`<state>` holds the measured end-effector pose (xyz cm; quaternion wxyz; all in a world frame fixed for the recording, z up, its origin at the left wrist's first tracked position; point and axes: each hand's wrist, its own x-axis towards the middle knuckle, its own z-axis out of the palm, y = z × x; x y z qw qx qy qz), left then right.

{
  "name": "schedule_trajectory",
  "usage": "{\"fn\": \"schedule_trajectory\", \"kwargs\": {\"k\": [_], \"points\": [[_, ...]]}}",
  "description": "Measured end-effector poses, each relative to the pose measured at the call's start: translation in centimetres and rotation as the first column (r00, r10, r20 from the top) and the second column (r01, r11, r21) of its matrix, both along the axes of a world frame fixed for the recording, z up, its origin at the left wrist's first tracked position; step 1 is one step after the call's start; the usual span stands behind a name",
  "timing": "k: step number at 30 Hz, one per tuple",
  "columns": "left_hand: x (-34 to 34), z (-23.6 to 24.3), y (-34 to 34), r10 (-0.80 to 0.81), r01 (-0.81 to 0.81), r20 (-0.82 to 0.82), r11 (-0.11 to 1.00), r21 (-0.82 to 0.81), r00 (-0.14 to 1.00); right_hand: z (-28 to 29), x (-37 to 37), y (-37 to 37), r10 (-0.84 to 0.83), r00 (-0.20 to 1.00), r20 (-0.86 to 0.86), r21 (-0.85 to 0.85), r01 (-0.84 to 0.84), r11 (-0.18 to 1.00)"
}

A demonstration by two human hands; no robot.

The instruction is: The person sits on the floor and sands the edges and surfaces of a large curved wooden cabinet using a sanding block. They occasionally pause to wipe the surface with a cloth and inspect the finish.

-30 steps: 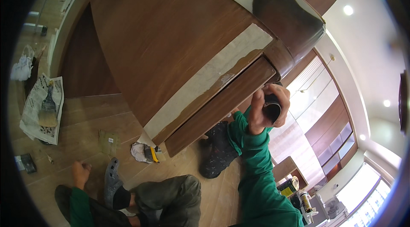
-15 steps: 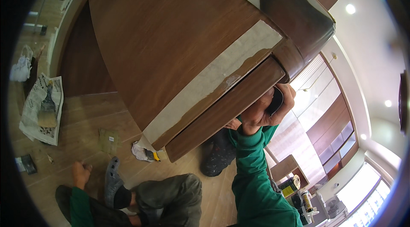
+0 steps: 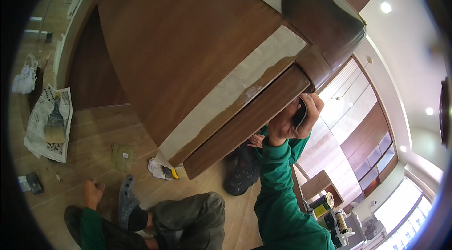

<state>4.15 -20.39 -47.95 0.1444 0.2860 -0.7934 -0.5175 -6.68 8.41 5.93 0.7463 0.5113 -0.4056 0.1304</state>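
Observation:
A brown wood-grain panel (image 3: pixel 188 52) leans across the view, with a pale masking strip (image 3: pixel 226 87) and a raised brown edge board (image 3: pixel 249 120) along its lower right side. Behind the upper end of that board, my right hand (image 3: pixel 285 125) is closed around a dark, thin, bent sheet (image 3: pixel 300 113) with a light edge; its kind is unclear. The fingertips are partly hidden by the board. At lower left, my left hand (image 3: pixel 93 193) rests near my knee with its fingers curled in, and nothing shows in it.
Another person's hand (image 3: pixel 256 140) and paint-specked dark leg (image 3: pixel 241 170) show behind the board. A brush (image 3: pixel 55 123) lies on newspaper (image 3: pixel 35 130) at left. White cloth with a yellow-handled tool (image 3: pixel 174 173) lies under the board's low end. Cans (image 3: pixel 322 205) stand at right.
The view has shifted slightly. My right hand has moved a little along the board's back, still gripping the dark sheet. More of the other person's hand shows below the board.

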Motion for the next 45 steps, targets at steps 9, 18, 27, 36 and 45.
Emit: {"fn": "schedule_trajectory", "kwargs": {"k": [9,18,27,36,45], "points": [[0.2,0.6,0.4,0.006,-0.005,0.027,0.999,-0.040,1.000,0.5,1.2,-1.0,0.113,0.993,0.025,0.053,-0.114,0.992],[0.6,2.6,0.3,-0.040,0.041,0.123,0.999,-0.008,0.992,0.1,0.8,-0.8,0.078,0.995,0.068,-0.017,-0.077,0.997],[0.4,1.5,0.4,-0.049,0.054,0.086,0.997,-0.054,0.995,0.4,1.2,-1.8,0.129,0.989,0.072,0.022,-0.131,0.991],[-0.5,-2.6,0.0,-0.043,0.046,0.031,0.994,-0.098,0.999,-0.5,-0.2,1.7,-0.022,0.989,0.146,-0.041,0.028,0.999],[-0.3,-1.8,0.0,-0.061,0.066,0.104,0.997,-0.049,0.993,-1.0,1.9,2.9,0.033,0.972,0.231,0.087,-0.055,0.995]]}}
